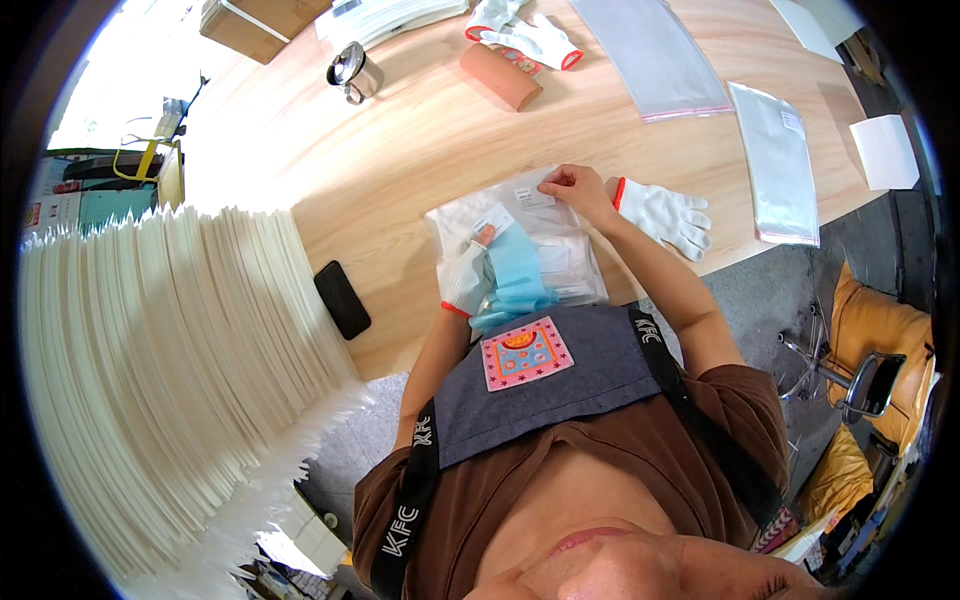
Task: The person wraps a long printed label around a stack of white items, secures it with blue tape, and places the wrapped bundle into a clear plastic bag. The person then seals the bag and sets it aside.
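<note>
The clear plastic bag [520, 240] lies flat on the table [420, 140], just ahead of the person's apron, its long axis running roughly from 6 to 12 o'clock. The right hand [580, 190], bare, pinches the bag's far edge near a small white label, at about 1 o'clock from the bag's middle; its grip is narrow, thumb and fingertips closed on the film. The left hand [468, 278], gloved in white, sits at the bag's near-left corner, about 7 o'clock, and holds a light blue folded cloth [518, 275] that lies along the bag's long axis; the fingers curl around the cloth. So the bag's mouth lies away from the body, and the right hand is the nearer one to it. A spare white glove [665, 215] rests just right of the right wrist, at 3 o'clock.
</note>
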Demonstrator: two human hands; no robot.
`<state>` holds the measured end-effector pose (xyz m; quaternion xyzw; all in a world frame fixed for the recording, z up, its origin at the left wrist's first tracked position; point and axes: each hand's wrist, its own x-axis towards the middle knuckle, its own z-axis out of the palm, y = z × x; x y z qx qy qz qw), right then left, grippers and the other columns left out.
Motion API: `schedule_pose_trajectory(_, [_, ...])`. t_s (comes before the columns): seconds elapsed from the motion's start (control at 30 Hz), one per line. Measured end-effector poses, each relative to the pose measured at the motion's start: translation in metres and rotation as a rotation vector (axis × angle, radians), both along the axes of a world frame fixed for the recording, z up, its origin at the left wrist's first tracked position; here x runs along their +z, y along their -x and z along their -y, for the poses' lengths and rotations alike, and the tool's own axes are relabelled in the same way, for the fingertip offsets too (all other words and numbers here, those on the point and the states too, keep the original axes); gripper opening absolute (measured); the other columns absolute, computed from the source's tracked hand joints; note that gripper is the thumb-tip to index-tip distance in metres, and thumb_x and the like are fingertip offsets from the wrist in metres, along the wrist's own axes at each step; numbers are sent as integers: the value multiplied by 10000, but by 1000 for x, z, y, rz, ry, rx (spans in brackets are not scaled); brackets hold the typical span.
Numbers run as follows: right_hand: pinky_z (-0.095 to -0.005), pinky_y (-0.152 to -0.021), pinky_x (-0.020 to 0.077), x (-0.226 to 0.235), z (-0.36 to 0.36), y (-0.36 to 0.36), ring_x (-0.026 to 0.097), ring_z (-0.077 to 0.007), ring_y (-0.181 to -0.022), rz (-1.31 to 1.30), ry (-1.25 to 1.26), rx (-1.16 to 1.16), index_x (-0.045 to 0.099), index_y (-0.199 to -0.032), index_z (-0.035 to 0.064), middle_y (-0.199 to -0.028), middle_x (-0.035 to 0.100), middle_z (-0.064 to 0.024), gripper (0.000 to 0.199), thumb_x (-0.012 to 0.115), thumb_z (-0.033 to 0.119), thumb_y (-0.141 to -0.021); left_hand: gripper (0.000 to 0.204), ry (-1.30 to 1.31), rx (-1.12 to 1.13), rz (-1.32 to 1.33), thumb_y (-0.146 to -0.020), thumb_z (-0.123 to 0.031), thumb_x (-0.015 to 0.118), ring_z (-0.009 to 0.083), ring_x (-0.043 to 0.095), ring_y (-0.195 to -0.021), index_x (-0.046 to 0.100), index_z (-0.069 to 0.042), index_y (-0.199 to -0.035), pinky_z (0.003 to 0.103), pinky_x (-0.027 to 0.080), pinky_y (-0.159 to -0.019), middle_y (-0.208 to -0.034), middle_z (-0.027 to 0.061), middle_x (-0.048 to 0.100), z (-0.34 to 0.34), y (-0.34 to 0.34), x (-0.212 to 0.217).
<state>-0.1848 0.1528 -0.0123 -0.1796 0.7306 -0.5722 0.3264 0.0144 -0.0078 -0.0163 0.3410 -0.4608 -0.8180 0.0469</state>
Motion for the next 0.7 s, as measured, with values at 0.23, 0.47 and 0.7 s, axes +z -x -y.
schedule_pose_trajectory(0.23, [-231,-609,460,26,-7,-9,576,-91,-664,-35,176,-58,675,-855,-11,-766,656,-48,132,647,117,-855,419,36,39,-2,-887,-275,622,209,627,-923,537,-9,-1199,344,540,-787,-1054,92,621,-2,-2,4])
schedule_pose_trajectory(0.47, [-340,-706,500,66,-51,-53,636,-218,-767,-618,234,605,703,-914,65,-882,681,-69,152,642,185,-845,259,-156,50,-238,-910,-199,598,124,630,-784,578,-7,-1083,247,502,-640,-940,66,646,-12,2,116])
schedule_pose_trajectory(0.7, [-340,-667,487,73,-52,-38,628,-233,-726,-253,-99,545,695,-914,60,-831,663,-98,243,610,283,-867,500,153,-94,-28,-858,-338,653,185,640,-878,545,29,-1180,294,527,-759,-1029,114,642,-2,13,25])
